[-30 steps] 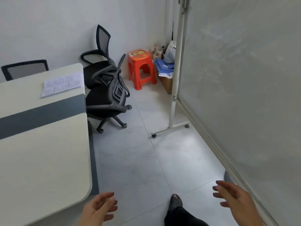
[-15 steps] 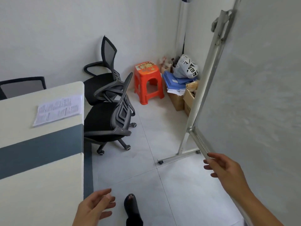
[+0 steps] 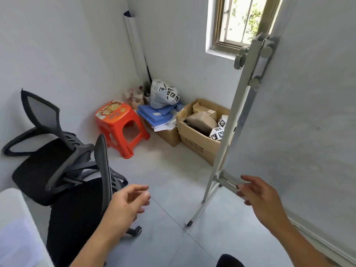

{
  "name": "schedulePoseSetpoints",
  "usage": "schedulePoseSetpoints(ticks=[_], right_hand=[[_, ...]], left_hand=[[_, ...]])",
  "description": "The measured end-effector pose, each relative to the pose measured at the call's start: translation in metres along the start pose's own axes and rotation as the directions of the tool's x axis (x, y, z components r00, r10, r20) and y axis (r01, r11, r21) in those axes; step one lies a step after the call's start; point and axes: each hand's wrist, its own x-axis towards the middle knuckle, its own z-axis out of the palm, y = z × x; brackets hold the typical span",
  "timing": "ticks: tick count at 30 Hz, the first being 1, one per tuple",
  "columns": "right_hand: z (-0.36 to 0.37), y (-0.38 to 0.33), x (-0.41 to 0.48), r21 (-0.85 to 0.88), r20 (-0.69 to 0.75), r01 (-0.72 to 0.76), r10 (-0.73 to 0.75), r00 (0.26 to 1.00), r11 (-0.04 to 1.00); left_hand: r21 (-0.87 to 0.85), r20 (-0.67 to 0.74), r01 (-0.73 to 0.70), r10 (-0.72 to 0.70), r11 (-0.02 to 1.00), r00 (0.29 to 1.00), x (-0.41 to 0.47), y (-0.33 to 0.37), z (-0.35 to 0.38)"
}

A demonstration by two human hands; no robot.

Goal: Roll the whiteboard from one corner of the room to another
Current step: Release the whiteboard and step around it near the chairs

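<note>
My right hand (image 3: 258, 193) is the one that matters here — fingers loosely spread, their tips at the near end of the grey rail (image 3: 226, 181) that runs along the bottom edge of the whiteboard (image 3: 308, 122). Whether those fingertips are already touching the rail or just short of it I cannot say for sure; the view is soft there and nothing is closed around the bar. My left hand (image 3: 128, 202) hangs open and empty, fingers half curled, over the near office chair (image 3: 81, 199), well apart from the board.

The board fills the right side of the scene, its face running from near right to far middle, with the upright post (image 3: 234, 120) of its stand at the far edge and a castor (image 3: 189, 224) on the floor below. So the board's long axis runs away from me, and the rail lies just ahead and left of my right palm. By my judgement the right hand closes first — the left has to cross over to reach the post. The cardboard box (image 3: 198, 143) sits just beyond the post, close enough to foul the stand.
</note>
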Motion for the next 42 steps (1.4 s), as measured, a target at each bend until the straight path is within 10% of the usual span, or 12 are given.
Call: schedulePoseSetpoints(ticks=[8,15,22,42], right_hand=[[0.03,-0.054,0.087,-0.414,-0.128,0.073,-0.137,0.982,0.907],[0.051,-0.079,0.14,-0.687,-0.281,-0.068,-0.178,0.943,0.724],[0.061,-0.089,0.178,-0.692,-0.375,-0.168,-0.151,0.914,0.702],[0.068,-0.157,0.346,-0.584,-0.617,-0.373,-0.095,0.781,0.721]], left_hand=[[0.003,0.396,-0.466,0.427,0.885,0.813,0.14,0.149,0.085],[-0.043,0.726,-0.686,0.495,0.726,0.478,0.197,0.23,0.164],[-0.186,0.776,-0.736,0.556,0.651,0.296,0.246,0.251,0.202],[-0.279,0.877,-0.668,0.467,0.69,0.117,0.394,0.346,0.258]])
